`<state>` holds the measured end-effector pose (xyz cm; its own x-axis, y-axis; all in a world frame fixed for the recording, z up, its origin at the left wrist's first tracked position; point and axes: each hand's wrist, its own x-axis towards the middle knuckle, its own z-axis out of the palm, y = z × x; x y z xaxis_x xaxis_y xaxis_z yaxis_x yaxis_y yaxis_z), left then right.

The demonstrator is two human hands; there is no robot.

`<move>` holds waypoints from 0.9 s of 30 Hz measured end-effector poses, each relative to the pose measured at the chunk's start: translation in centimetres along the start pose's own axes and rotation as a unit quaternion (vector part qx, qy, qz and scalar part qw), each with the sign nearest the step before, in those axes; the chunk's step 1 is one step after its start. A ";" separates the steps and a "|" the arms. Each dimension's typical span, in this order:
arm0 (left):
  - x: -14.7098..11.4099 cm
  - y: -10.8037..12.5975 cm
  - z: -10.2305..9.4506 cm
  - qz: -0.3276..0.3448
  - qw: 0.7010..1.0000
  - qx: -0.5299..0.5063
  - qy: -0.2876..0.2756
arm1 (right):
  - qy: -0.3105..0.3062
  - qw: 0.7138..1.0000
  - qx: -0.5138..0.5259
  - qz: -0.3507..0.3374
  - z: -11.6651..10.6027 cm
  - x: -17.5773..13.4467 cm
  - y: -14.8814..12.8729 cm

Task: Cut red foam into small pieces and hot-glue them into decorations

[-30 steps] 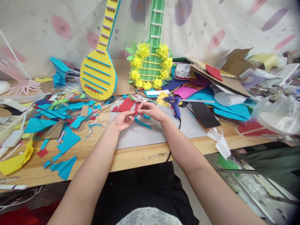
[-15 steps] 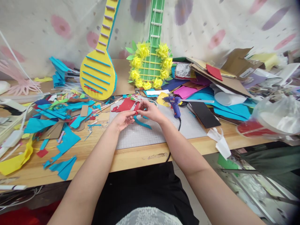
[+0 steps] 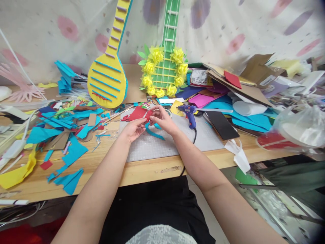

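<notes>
Over the grey cutting mat (image 3: pixel 149 149), my left hand (image 3: pixel 134 130) and my right hand (image 3: pixel 162 120) meet with fingertips pinched around a small piece of red paper (image 3: pixel 148 116). Fingers partly hide that piece. Just behind them lies a larger red sheet (image 3: pixel 137 113), with several thin red rolls (image 3: pixel 125 118) at its left edge. A curved blue strip (image 3: pixel 155 135) rests on the mat beneath my right hand. To the right sits a purple glue gun (image 3: pixel 190 117), a glue stick in its back end.
A yellow paper lute (image 3: pixel 106 83) and a green one (image 3: pixel 164 73) ringed with yellow flowers lean at the back. Blue scraps (image 3: pixel 73 150) cover the left side. On the right are a phone (image 3: pixel 222 125), stacked paper and cardboard (image 3: pixel 248 89), and a bagged red-and-white tub (image 3: pixel 284 140).
The fingers of my right hand have lifted and spread slightly, showing more of the red piece. The view has shifted a little; the things on the table lie as before.
</notes>
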<state>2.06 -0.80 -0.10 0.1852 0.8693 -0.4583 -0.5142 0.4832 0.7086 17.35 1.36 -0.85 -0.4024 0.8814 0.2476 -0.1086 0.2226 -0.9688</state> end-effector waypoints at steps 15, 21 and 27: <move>-0.6 0.5 0.4 -0.042 0.996 -0.072 -0.018 | 0.021 0.996 0.084 0.022 0.4 0.1 0.5; 0.0 0.1 0.1 -0.022 0.998 -0.054 -0.005 | 0.051 0.992 0.105 0.040 1.1 0.2 1.1; 0.5 -0.5 0.1 0.038 0.997 -0.056 0.023 | 0.152 0.988 0.008 -0.013 2.2 0.7 2.3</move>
<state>2.49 -0.58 -0.61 0.1046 0.8954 -0.4327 -0.6165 0.3998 0.6783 14.84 1.55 -2.94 -0.1069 0.9604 0.2573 -0.1306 0.2430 -0.9612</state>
